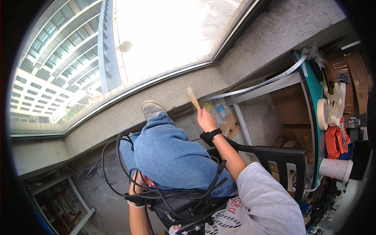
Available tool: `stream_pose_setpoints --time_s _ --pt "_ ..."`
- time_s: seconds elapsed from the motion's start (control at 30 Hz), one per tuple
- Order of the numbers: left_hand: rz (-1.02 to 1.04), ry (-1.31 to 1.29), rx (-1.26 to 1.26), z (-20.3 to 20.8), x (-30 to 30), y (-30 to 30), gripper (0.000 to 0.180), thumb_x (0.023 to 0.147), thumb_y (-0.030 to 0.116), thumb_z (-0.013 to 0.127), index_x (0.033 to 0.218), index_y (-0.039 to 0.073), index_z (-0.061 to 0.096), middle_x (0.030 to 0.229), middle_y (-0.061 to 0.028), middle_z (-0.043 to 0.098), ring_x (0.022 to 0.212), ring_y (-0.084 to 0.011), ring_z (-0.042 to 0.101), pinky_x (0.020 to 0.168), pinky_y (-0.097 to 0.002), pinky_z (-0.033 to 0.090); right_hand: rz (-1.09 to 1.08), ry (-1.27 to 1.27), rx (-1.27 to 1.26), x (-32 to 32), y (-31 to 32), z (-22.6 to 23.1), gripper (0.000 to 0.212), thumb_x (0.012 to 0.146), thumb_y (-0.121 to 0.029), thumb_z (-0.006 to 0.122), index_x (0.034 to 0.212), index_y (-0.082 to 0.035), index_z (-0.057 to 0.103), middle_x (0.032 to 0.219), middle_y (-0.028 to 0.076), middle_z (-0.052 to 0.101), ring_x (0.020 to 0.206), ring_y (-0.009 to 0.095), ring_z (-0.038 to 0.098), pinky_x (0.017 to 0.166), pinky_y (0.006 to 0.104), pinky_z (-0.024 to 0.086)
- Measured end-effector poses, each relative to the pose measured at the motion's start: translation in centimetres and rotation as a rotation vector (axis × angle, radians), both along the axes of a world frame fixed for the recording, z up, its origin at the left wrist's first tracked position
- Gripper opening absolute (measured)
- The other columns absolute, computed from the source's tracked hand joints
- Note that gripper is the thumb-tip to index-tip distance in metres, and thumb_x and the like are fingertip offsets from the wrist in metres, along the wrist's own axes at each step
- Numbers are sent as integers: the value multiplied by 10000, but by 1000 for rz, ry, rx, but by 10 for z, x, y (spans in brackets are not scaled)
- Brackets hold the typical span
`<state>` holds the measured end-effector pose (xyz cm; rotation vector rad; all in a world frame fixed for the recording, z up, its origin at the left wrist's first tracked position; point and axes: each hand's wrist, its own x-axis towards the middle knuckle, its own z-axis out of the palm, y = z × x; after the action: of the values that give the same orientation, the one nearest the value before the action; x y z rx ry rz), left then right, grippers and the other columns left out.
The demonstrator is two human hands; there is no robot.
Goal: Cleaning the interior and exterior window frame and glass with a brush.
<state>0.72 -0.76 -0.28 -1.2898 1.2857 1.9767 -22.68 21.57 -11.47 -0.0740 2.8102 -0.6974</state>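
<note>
My right hand (pixel 206 119) is closed around the lower end of a brush (pixel 192 98) that has a light wooden body and a paler tip. The brush points up and away, over the concrete ledge (pixel 172 94) beneath the window. My left hand (pixel 141 181) is beside my jeans-covered leg (pixel 168 149), low in the view. Black cables (pixel 117 188) cross in front of it and the leg covers its fingers, so what they do cannot be seen. One shoe (pixel 152 109) rests against the ledge.
A black chair armrest (pixel 274 152) stands right of my arm. Behind it is a green-edged table (pixel 318 137) with a tape roll (pixel 322 113), an orange item (pixel 336 141) and a white cup (pixel 336 169). A water bottle (pixel 220 111) is near the ledge. Cables loop over my lap.
</note>
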Motion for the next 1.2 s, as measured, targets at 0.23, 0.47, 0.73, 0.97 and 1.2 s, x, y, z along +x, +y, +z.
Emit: stream_pose_setpoints --time_s 0.23,0.47,0.73,0.97,1.2 --pt "43 29 -26 7 -2 4 514 835 421 325 676 -23 530 494 -80 534 366 -149 515 303 -189 401 133 -85 93 20 -15 -9 334 845 -322 304 826 -9 416 628 195 563 605 352 557 553 460 421" --pt "-2 -45 3 -5 3 -2 497 836 418 333 705 -21 527 500 -81 538 370 -152 519 303 -194 405 168 -146 121 21 -17 -15 345 847 -324 298 849 8 392 652 200 569 621 358 562 566 458 425" --pt "-51 -32 -58 -2 3 -3 542 842 419 277 641 -22 517 480 -118 514 385 -187 490 362 -251 404 95 -231 -80 24 -18 -14 248 812 -206 396 884 26 350 742 261 542 713 418 520 629 488 396" --pt "2 -19 14 5 -2 -1 453 843 355 362 658 -24 528 500 -84 540 370 -151 522 302 -188 405 124 -215 -106 21 -13 -25 234 743 -78 460 909 18 326 761 276 528 736 427 506 640 492 389" --pt "-23 -25 -7 6 -3 0 459 837 368 363 668 -24 530 499 -86 539 373 -153 524 303 -185 406 176 -147 -185 22 -11 -30 301 727 -59 445 996 -44 310 728 268 529 703 425 507 618 495 391"
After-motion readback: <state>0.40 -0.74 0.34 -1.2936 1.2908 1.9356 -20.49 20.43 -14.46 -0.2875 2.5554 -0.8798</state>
